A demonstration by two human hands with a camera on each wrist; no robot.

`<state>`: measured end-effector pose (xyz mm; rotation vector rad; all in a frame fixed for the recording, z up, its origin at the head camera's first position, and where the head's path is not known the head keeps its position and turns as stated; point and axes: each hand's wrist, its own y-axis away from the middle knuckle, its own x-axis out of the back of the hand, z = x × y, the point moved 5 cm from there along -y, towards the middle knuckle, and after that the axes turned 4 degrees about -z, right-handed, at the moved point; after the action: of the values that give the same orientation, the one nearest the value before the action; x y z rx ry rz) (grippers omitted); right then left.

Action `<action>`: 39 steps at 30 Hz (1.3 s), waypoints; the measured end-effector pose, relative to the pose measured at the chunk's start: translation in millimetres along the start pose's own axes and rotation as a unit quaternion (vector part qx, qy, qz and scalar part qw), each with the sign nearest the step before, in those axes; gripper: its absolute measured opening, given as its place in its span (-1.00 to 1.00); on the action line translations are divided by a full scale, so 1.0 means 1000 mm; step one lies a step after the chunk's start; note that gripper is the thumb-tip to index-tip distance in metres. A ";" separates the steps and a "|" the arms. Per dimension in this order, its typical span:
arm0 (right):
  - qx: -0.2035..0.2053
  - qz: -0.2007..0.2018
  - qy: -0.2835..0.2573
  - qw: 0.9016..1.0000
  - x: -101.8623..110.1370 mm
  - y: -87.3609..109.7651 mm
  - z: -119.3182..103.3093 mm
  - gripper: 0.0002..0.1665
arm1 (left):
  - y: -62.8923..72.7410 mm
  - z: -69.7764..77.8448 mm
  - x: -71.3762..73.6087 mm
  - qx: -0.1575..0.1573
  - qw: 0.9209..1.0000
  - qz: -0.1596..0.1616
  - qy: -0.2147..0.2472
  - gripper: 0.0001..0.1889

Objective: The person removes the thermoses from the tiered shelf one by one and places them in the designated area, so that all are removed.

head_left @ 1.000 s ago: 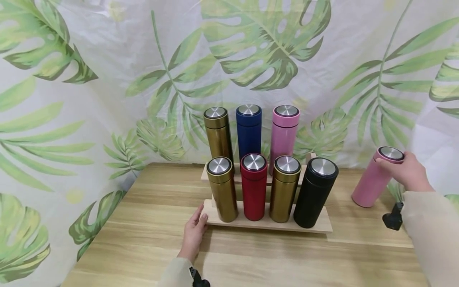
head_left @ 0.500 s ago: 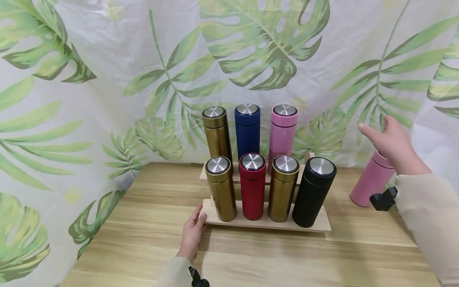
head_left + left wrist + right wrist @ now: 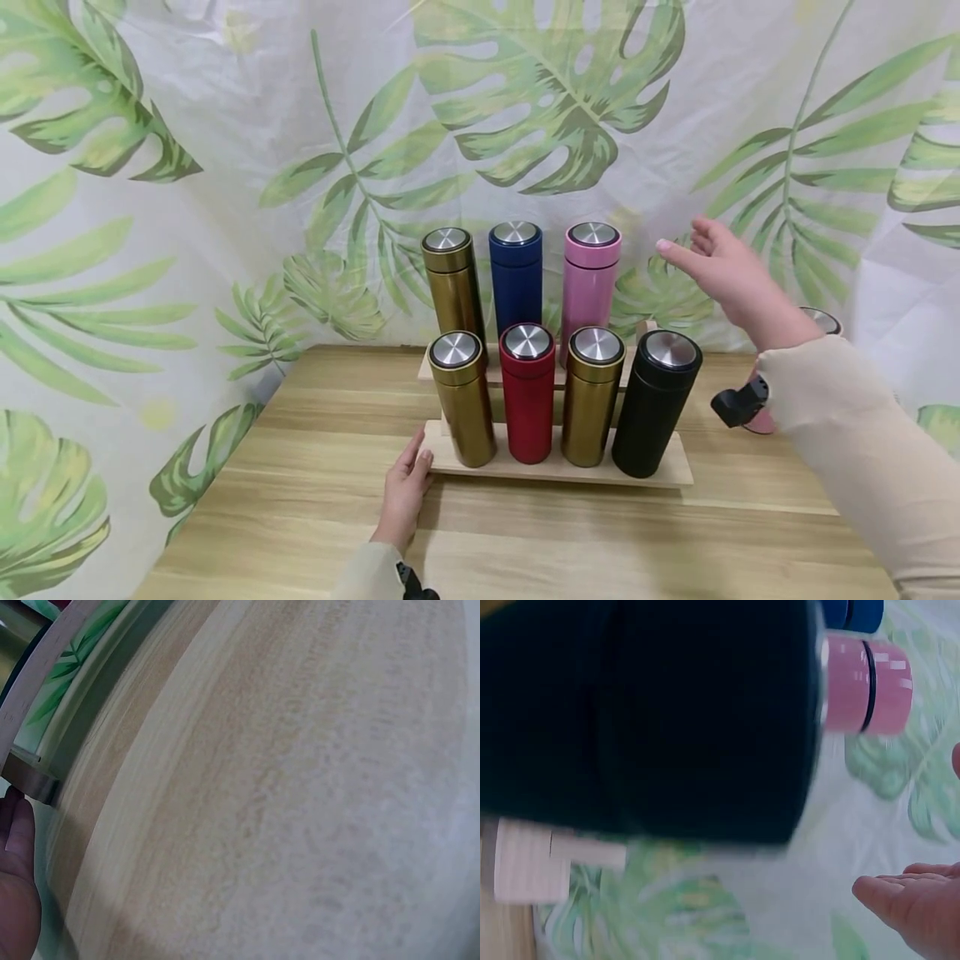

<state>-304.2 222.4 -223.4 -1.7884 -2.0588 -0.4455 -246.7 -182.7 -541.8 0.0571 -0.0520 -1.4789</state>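
Note:
A two-tier wooden rack (image 3: 678,468) holds metal thermos bottles. In the head view my left hand (image 3: 401,500) touches the left end of its lower shelf with extended fingers; the left wrist view shows fingertips at the board's end. My right hand (image 3: 727,271) hovers in the air, fingers spread and holding nothing, right of the pink thermos (image 3: 590,292) on the upper shelf. Nearest below it stands the black thermos (image 3: 656,408), which fills much of the right wrist view. Another pink thermos (image 3: 822,318) stands on the table, mostly hidden behind the right sleeve.
On the upper shelf are also a gold thermos (image 3: 453,287) and a blue one (image 3: 516,287). The lower shelf carries a red thermos (image 3: 528,408) between two gold thermoses (image 3: 465,417). A leaf-print cloth (image 3: 360,108) hangs behind the wooden table (image 3: 300,483).
My right hand has let go of the pink thermos on the table, risen and moved left toward the rack. The left hand has stayed at the shelf end.

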 end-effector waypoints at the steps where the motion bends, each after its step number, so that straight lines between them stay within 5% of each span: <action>1: 0.004 -0.004 -0.002 1.000 -0.004 -0.002 -0.003 0.14 | 0.000 0.000 0.000 0.000 1.000 0.001 0.000 -0.49; 15: 0.046 -0.025 0.018 0.998 -0.055 -0.016 -0.032 0.02 | 0.002 -0.001 0.000 -0.007 1.000 0.001 -0.002 -0.49; 20: 0.066 -0.003 0.026 0.997 -0.061 -0.023 -0.033 -0.12 | 0.000 -0.003 -0.001 -0.003 1.000 -0.002 0.001 -0.48; 33: 0.084 0.073 0.082 0.990 -0.069 -0.033 -0.028 0.00 | 0.001 -0.003 0.000 0.001 1.000 0.003 -0.001 -0.47; 39: 0.085 0.095 0.058 0.990 -0.066 -0.033 -0.028 -0.01 | 0.001 -0.003 0.000 -0.001 1.000 0.002 0.004 -0.47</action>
<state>-327.2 147.2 -230.4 -1.7920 -1.7712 -0.3022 -245.1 -182.6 -545.1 0.0606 -0.0440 -1.4741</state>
